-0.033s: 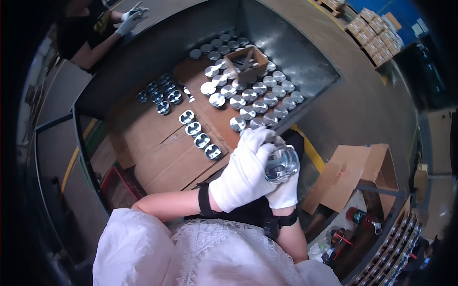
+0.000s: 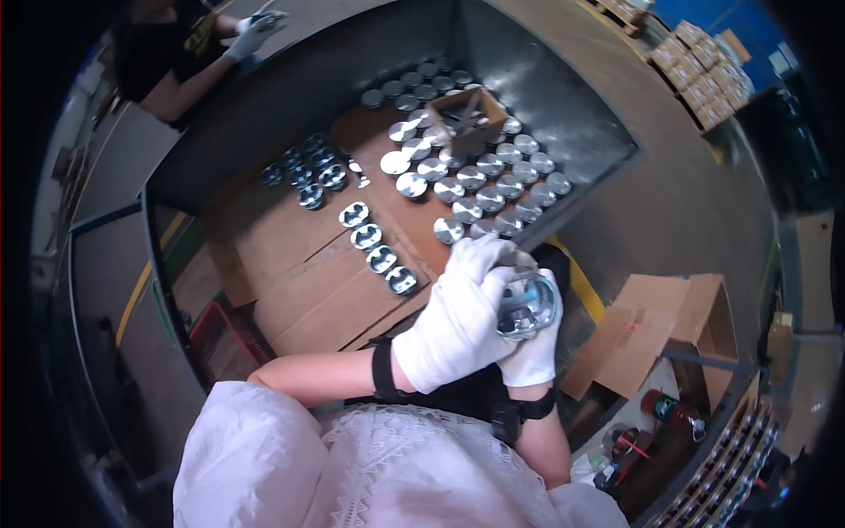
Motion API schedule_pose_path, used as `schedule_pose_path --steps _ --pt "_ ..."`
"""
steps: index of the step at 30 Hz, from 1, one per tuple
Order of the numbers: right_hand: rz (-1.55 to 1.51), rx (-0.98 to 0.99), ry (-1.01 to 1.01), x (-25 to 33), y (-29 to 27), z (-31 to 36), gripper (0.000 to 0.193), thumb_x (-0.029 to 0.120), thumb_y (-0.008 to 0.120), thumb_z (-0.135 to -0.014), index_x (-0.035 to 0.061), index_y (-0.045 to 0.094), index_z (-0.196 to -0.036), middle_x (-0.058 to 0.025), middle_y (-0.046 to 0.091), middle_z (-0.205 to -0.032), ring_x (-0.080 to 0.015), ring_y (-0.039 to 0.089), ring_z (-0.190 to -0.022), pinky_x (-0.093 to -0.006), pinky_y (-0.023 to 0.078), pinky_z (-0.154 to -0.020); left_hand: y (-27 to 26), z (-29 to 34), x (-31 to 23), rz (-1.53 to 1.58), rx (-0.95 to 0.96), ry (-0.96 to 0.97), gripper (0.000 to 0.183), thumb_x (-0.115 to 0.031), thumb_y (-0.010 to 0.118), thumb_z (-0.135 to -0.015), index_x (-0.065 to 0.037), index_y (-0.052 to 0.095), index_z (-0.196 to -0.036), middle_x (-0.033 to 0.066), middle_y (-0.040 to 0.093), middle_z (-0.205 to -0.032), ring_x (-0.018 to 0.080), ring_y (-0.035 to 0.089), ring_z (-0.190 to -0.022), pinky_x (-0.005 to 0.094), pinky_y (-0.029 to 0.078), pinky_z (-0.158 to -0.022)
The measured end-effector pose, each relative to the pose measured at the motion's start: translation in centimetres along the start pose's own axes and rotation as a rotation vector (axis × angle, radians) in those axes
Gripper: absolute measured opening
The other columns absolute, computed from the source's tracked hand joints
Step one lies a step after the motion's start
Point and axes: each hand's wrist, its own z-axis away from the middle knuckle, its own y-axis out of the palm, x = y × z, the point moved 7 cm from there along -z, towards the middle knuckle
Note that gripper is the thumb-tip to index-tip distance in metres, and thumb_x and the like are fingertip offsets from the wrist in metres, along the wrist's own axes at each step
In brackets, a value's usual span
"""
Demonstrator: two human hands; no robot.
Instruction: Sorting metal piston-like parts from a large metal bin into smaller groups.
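Both my hands wear white gloves and meet just in front of my chest. My right hand cradles a shiny round metal part from below. My left hand reaches across and wraps its fingers over the top and left side of the same part. Just beyond my hands, many similar shiny metal parts stand in rows on a brown cardboard sheet. A short diagonal row of open-side-up parts lies to the left of my hands.
The cardboard lies in a large grey metal bin. A small open cardboard box stands among the parts, and a darker cluster of parts sits farther left. Another person's gloved hand works at the top left. An open carton stands to my right.
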Motion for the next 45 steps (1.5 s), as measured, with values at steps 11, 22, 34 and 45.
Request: schedule_pose_path --steps 11,22,34,45 --pt "2.244 0.101 -0.769 -1.7 1.3 -4.3 0.028 0.013 0.069 -0.083 0.0104 0.073 -0.11 -0.0099 0.064 -0.124 -0.034 0.053 -0.123 -0.0584 0.032 -0.111 -5.9 9.9 26.7 -0.479 0.3 -0.665 0.027 -0.016 0.074 -0.075 -0.002 0.061 -0.095 0.0219 0.061 -0.097 0.0395 0.063 -0.082 0.0478 0.053 -0.072" --pt "2.47 0.091 -0.74 -3.3 0.9 -5.3 0.026 0.02 0.064 -0.086 0.0063 0.073 -0.106 -0.0089 0.065 -0.117 -0.0318 0.054 -0.116 -0.0582 0.033 -0.109 5.7 29.0 36.6 -0.364 0.748 -0.947 0.052 -0.033 0.078 -0.072 0.005 0.061 -0.103 0.0296 0.066 -0.098 0.0435 0.067 -0.096 0.0474 0.056 -0.08" --pt "2.471 0.062 -0.737 -2.9 0.9 -5.6 0.027 0.018 0.065 -0.083 0.0052 0.071 -0.106 -0.0093 0.065 -0.115 -0.0318 0.054 -0.114 -0.0579 0.033 -0.108 7.8 26.6 34.9 -0.478 0.71 -0.885 0.059 -0.037 0.081 -0.07 0.004 0.061 -0.108 0.0269 0.06 -0.115 0.0415 0.06 -0.108 0.0467 0.052 -0.09" --pt "2.396 0.047 -0.664 -2.4 1.0 -5.8 0.027 0.018 0.066 -0.08 0.0045 0.069 -0.102 -0.0092 0.066 -0.111 -0.0312 0.056 -0.109 -0.0542 0.035 -0.105 20.9 8.6 36.9 -0.539 0.933 -0.641 0.079 -0.027 0.084 -0.069 -0.002 0.046 -0.134 0.0198 0.049 -0.133 0.0383 0.057 -0.118 0.046 0.054 -0.094"
